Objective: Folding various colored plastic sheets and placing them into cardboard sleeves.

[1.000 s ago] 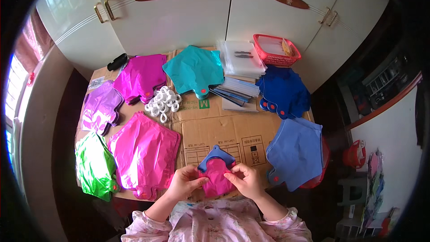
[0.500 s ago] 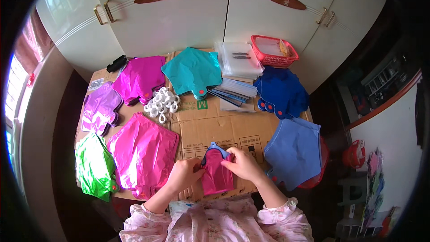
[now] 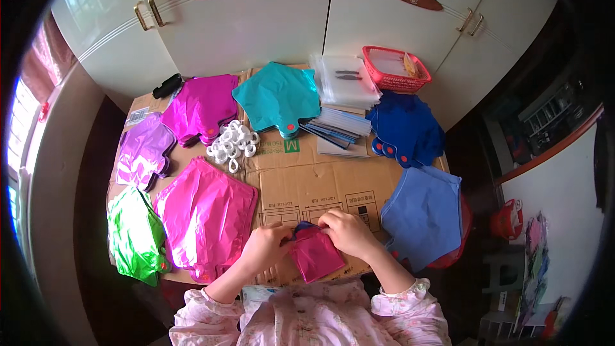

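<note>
At the near edge of the cardboard-covered table, both my hands work on a folded flat foil balloon [image 3: 317, 257], shiny magenta with a dark blue part [image 3: 303, 225] at its far end. My left hand [image 3: 266, 245] pinches its left far corner. On the opposite side, the fingers of my right hand [image 3: 346, 230] close over the right far corner. The fingertips partly cover the blue part. Left of my left hand lies a stack of pink foil balloons [image 3: 208, 211]. A flat periwinkle-blue balloon stack [image 3: 423, 218] lies to the right of my right hand.
Green [image 3: 136, 234], lilac [image 3: 144, 150], purple [image 3: 202, 109], teal [image 3: 275, 96] and dark blue foil stacks [image 3: 410, 131] ring the cardboard [image 3: 288, 179]. White rings [image 3: 232, 144], clear plastic bags [image 3: 346, 86], thin strips [image 3: 343, 125] and a red basket [image 3: 397, 80] sit among them.
The magenta balloon's blue end has been folded down, so less of it shows. The bundle is shorter and slightly turned. My right hand has shifted a little toward its far end.
</note>
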Demonstrator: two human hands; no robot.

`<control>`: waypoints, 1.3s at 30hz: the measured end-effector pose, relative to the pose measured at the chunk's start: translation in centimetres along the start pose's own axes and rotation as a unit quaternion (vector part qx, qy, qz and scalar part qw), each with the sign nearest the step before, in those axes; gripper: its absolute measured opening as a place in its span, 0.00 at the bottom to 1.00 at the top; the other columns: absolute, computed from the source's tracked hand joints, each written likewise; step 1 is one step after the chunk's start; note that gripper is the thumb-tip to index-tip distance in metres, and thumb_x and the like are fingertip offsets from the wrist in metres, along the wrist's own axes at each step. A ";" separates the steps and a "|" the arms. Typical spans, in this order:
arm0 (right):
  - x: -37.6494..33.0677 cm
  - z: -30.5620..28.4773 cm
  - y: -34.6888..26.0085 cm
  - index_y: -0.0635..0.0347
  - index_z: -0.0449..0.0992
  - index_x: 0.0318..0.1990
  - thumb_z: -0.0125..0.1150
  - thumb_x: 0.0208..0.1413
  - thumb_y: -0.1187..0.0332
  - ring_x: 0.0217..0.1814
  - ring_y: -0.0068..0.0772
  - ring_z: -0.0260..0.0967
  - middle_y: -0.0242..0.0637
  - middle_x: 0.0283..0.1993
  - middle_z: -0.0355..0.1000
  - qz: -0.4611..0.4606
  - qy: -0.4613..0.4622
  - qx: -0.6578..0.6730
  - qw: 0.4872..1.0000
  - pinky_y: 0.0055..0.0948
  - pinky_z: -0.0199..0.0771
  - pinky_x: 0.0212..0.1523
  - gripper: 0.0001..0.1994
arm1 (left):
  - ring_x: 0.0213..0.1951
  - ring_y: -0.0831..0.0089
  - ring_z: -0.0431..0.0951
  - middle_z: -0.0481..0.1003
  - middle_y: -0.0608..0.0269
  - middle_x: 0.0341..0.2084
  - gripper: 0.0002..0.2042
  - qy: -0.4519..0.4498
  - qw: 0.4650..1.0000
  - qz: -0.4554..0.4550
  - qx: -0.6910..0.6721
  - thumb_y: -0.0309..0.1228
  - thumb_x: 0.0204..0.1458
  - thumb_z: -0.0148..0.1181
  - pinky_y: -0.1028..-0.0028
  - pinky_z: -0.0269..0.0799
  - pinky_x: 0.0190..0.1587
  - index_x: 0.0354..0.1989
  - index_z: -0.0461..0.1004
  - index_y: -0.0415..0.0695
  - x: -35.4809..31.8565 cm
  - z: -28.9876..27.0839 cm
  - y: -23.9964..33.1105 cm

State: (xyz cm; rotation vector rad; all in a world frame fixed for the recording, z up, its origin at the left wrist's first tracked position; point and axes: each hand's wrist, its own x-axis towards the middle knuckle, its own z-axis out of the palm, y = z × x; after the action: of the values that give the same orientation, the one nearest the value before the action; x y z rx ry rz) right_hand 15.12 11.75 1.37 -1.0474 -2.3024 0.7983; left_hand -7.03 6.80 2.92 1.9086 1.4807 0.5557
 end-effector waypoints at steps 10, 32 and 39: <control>-0.9 -0.3 -2.1 0.58 0.72 0.34 0.56 0.46 0.74 0.44 0.38 0.69 0.36 0.37 0.70 -0.072 0.048 -0.171 0.982 0.36 0.71 0.44 0.07 | 0.26 0.65 0.74 0.67 0.62 0.24 0.07 0.062 0.968 0.157 0.184 0.27 0.38 0.59 0.69 0.73 0.25 0.26 0.68 0.42 -2.7 2.0 1.6; -3.9 3.2 -2.3 0.62 0.78 0.34 0.59 0.47 0.73 0.44 0.32 0.71 0.36 0.39 0.74 -0.113 0.161 -0.242 0.950 0.35 0.72 0.50 0.07 | 0.30 0.75 0.71 0.67 0.68 0.28 0.09 0.057 0.900 0.294 0.318 0.31 0.39 0.57 0.78 0.73 0.25 0.30 0.74 0.42 -3.7 2.2 0.3; -4.1 2.9 -2.0 0.64 0.77 0.37 0.56 0.49 0.72 0.46 0.35 0.72 0.38 0.41 0.74 -0.120 0.134 -0.245 0.953 0.37 0.70 0.53 0.09 | 0.31 0.74 0.72 0.69 0.66 0.30 0.10 0.040 0.886 0.304 0.348 0.30 0.38 0.56 0.76 0.74 0.26 0.30 0.74 0.41 -4.0 2.5 0.1</control>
State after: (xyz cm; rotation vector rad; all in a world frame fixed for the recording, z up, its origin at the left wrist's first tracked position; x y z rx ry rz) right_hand 14.67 6.50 -0.10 -0.9691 -2.3749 -0.0233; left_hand -6.39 2.35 1.50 2.9959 1.1879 0.3874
